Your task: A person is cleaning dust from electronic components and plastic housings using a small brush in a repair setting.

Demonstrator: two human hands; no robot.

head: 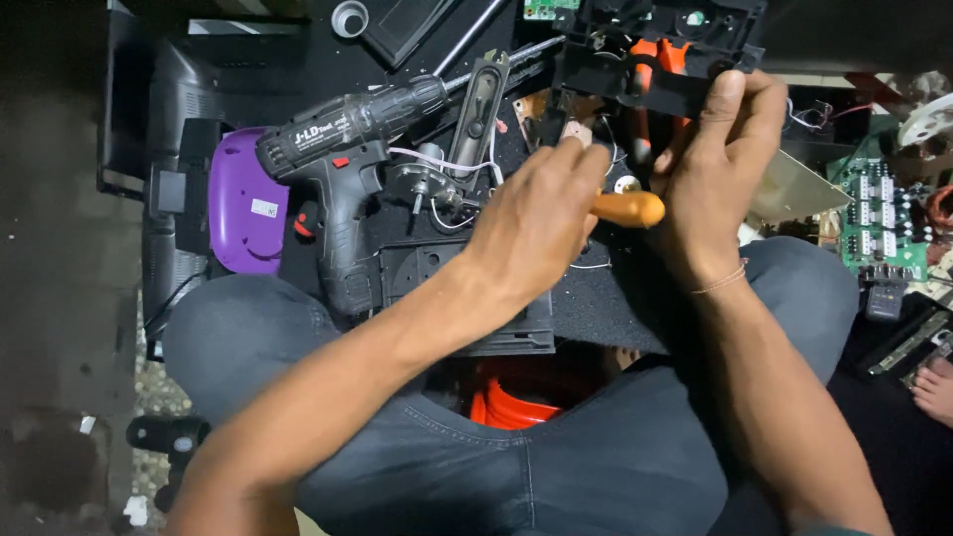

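Black plastic chassis (635,84): rigid, light, probably brittle; right hand (720,159) grips its lower edge, left hand (536,223) clasps an orange-handled screwdriver (630,208).

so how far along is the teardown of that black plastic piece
Already out: a speaker strip, a small motor and a green circuit board lie loose on the mat. In hand: the right hand grips the black plastic frame, the left hand holds an orange-handled tool against it. Left: the frame looks intact, with wires attached; the cordless drill lies idle.
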